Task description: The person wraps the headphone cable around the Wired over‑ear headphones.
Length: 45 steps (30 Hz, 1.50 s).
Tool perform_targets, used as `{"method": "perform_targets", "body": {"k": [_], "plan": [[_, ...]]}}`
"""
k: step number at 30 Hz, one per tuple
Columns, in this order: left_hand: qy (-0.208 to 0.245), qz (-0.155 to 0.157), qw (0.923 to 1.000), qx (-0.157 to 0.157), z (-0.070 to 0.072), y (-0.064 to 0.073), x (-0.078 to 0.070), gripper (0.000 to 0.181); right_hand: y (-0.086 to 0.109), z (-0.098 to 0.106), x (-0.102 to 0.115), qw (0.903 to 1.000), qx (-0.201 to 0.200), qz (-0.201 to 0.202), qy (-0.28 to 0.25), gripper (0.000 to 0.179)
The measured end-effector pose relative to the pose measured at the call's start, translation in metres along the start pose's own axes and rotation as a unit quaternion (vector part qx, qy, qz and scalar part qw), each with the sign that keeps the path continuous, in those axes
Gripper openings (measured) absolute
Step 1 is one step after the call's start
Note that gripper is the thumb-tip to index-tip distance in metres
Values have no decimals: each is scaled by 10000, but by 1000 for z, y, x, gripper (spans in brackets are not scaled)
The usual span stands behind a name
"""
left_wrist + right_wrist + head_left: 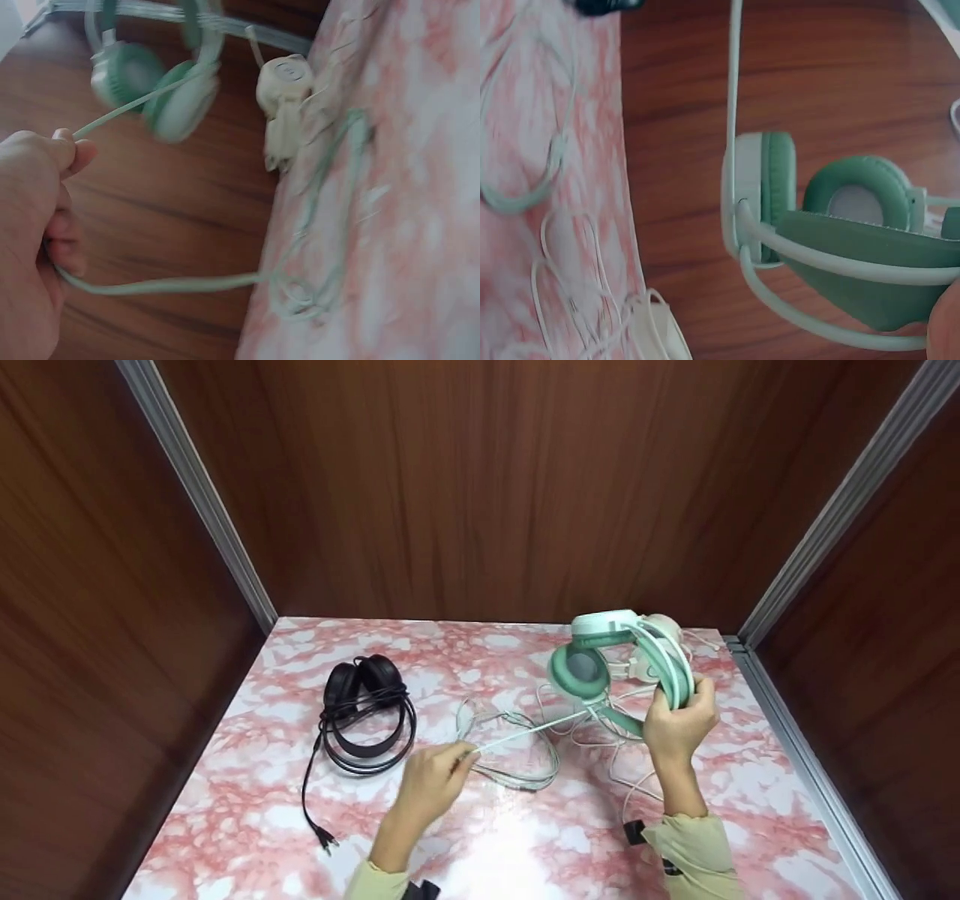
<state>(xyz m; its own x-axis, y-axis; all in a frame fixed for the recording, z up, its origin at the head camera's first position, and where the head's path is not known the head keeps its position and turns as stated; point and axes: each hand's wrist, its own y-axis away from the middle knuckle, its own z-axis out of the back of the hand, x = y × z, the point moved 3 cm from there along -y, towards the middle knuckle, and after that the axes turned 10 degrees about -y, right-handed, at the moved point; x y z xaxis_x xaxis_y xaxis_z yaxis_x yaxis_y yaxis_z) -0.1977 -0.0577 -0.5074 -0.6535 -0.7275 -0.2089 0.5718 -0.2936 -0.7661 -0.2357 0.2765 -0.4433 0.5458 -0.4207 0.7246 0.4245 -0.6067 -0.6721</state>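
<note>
My right hand (681,720) grips the headband of the mint-green headphones (579,673), holding them above the right side of the table. Both round ear cups hang toward the left, and their green pads (780,195) show in the right wrist view. My left hand (433,780) pinches the headphones' pale green cable (532,730) between thumb and fingers. From there the cable runs taut up to an ear cup. In the left wrist view its other end leaves the curled lower fingers as a slack cord (172,285), leading to loose loops on the table.
Black headphones (381,679) with their cable wound round them lie at the left. Cream headphones (646,669) rest at the back right, partly behind the green pair, their thin white cable (616,765) straggling forward. Wooden panels (480,495) enclose the pink-marbled table (247,802).
</note>
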Motion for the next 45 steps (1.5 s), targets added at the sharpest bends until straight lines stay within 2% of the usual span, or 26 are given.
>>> {"method": "perform_targets", "body": {"k": [4, 7, 10, 14, 17, 20, 24, 26, 27, 29, 33, 34, 37, 39, 40, 42, 45], "plan": [[-314, -537, 9977, -272, 22, -24, 3, 5, -4, 0, -3, 9978, 448, 211, 443, 16], [-501, -944, 9930, -500, 36, -46, 2, 10, -5, -3, -4, 9913, 1103, 388, 612, 17], [-686, -1283, 9869, -695, 46, -67, 2, 17, -7, -6, -4, 9805, 1779, 412, 726, 18], [-909, -1620, 9794, -794, 55, -90, 1, 31, -12, -9, -2, 9594, 2675, 288, 842, 19], [-973, -1754, 9775, -660, 59, -104, 2, 37, -14, -13, 1, 9365, 3399, 168, 848, 21], [-782, -1788, 9804, -257, 62, -116, 4, 31, -16, -15, 3, 9145, 3973, 1, 767, 20], [-239, -1798, 9828, 341, 61, -132, 6, 13, -19, -16, 5, 8979, 4366, -409, 382, 16], [-1, -1829, 9819, 490, 58, -140, 8, 9, -19, -17, 6, 8884, 4547, -628, 74, 18], [76, -1846, 9815, 508, 57, -143, 9, 9, -17, -19, 7, 8799, 4699, -703, -83, 19], [104, -1879, 9811, 441, 54, -149, 14, 11, -12, -23, 10, 8561, 5091, -798, -400, 22], [175, -1821, 9821, 446, 43, -157, 25, 20, 0, -33, 18, 7965, 5865, -873, -1182, 27], [293, -1755, 9828, 495, 39, -159, 29, 22, 2, -34, 20, 7853, 5970, -854, -1398, 27], [857, -1412, 9830, 801, 26, -158, 41, 25, 4, -32, 20, 7517, 6088, -1090, -2288, 28], [1324, -994, 9807, 1036, 17, -155, 51, 23, 5, -29, 17, 7208, 6100, -1381, -2989, 26], [1538, -754, 9780, 1190, 12, -151, 55, 21, 5, -28, 16, 7034, 6086, -1551, -3329, 24], [2026, -268, 9673, 1506, 0, -143, 62, 17, 6, -27, 15, 6651, 6033, -1814, -4008, 24], [2689, 373, 9436, 1896, -19, -129, 70, 14, 11, -30, 20, 6122, 5872, -1949, -4924, 31]]}}
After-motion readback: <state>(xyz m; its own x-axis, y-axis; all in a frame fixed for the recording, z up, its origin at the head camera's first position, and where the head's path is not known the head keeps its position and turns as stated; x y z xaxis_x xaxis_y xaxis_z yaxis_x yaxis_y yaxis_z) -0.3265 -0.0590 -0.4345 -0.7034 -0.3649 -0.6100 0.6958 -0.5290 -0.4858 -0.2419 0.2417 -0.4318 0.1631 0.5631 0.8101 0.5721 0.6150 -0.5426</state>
